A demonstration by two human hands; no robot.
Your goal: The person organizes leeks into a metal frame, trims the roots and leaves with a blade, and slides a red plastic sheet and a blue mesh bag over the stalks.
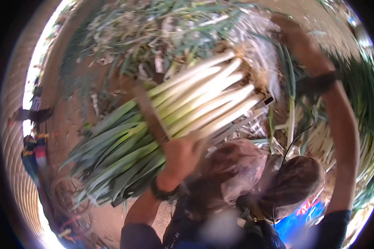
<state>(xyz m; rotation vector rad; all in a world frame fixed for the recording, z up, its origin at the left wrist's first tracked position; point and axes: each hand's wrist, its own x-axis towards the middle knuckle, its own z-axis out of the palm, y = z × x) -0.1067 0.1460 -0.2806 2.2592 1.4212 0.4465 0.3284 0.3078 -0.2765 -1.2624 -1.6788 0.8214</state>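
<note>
A large bundle of long green onions (pixel 203 97) lies slantwise in front of me, roots at the upper right and green leaves at the lower left. Across its middle runs a flat brownish strip (pixel 150 110). My left hand (pixel 182 153), with a dark band on its wrist, is at the bundle's near side, by the strip's lower end. Its fingers are curled and partly hidden, so what they hold I cannot tell. My right hand (pixel 284 27) is stretched out beyond the root ends, smeared by motion, over pale fibrous scraps (pixel 257 45).
Loose leaves and peelings (pixel 153 29) cover the ground beyond the bundle. More green onions (pixel 353 108) are heaped at the right. A dark bar with a black tip (pixel 269 101) lies along the bundle's near edge. My knees (pixel 245 166) are close below, beside something blue (pixel 301 220).
</note>
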